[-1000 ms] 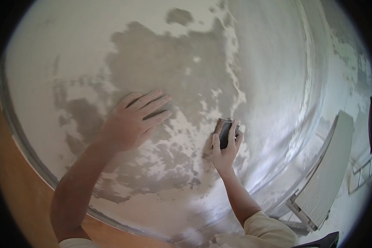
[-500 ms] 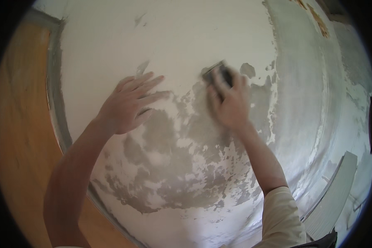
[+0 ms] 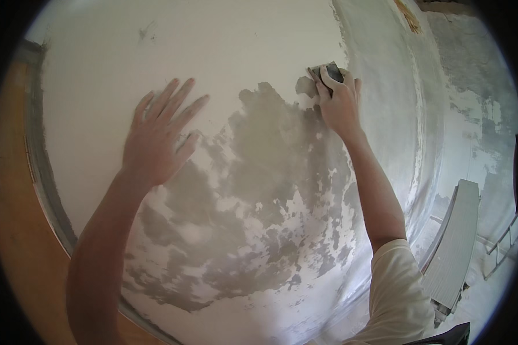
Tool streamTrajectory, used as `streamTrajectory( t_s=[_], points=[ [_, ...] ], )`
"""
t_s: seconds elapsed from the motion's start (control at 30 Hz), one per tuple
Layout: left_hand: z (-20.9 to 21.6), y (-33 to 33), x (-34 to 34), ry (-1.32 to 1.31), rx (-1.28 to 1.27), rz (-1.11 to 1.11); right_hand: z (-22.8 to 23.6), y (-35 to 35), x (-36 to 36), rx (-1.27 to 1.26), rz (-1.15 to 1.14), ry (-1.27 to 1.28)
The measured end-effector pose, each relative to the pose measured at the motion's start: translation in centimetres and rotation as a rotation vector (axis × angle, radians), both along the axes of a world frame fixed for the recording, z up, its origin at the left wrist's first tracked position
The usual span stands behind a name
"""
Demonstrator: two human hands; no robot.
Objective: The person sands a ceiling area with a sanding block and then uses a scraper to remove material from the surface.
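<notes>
Pale sleeve (image 3: pixel 400 287): nearest me, between four and five o'clock, covering my right upper arm.
Left hand (image 3: pixel 155 138): between nine and ten o'clock, fingers fanned, nothing visible in it; the palm faces the wall, though I cannot tell how firmly it bears.
Right hand (image 3: pixel 341 103): between one and two o'clock, fingers and thumb closed about a dark block.
Dark block (image 3: pixel 331 73): within my right grip, at the fingertip end, towards eleven o'clock from my palm; its face appears to lie against the wall.
Wall (image 3: pixel 213 34): pale and fairly even from ten to twelve o'clock.
Large grey patch (image 3: pixel 265 132): mottled, spreading from the centre down to seven o'clock; whether bare or damp, I cannot tell.
Small grey spot (image 3: pixel 306 87): just beside the block, at its eight o'clock.
Extent of work: by my judgement partial; the upper pale area looks finished, the blotched middle and lower parts remain uneven.
Grey edge strip (image 3: pixel 37 138): bordering the wall at nine o'clock, an orange-brown surface (image 3: pixel 8 201) beyond.
Ribbed panel (image 3: pixel 457 241): farther off, near four o'clock.
</notes>
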State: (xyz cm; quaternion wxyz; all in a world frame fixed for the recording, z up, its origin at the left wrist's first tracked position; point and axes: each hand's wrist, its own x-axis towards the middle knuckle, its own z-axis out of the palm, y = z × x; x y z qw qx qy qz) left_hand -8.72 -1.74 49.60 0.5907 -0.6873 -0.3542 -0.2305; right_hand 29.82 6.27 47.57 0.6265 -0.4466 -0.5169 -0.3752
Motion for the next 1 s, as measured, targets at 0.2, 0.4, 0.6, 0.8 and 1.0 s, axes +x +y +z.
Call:
streamTrajectory(
  t_s=[0.2,0.4,0.6,0.8,1.0],
  points=[
    [1.1,3.3,6.1,0.003,0.039,-0.11,-7.2,-1.2,-4.8,0.143,-0.033,-0.459],
    [2.3,5.5,10.8,0.034,0.11,-0.105,-1.9,-1.1,-1.2,-0.002,-0.175,-0.166],
    [2.8,5.6,10.6,0.017,0.136,-0.077,-7.0,-2.2,-5.1,0.08,-0.223,-0.427],
    [2.4,6.2,11.6,0.026,0.142,-0.094,-0.1,-1.8,-2.1,-0.082,-0.183,-0.143],
    [2.4,6.0,10.7,-0.016,0.126,-0.104,-7.7,-3.2,-6.3,-0.002,-0.318,-0.382]
  ],
)
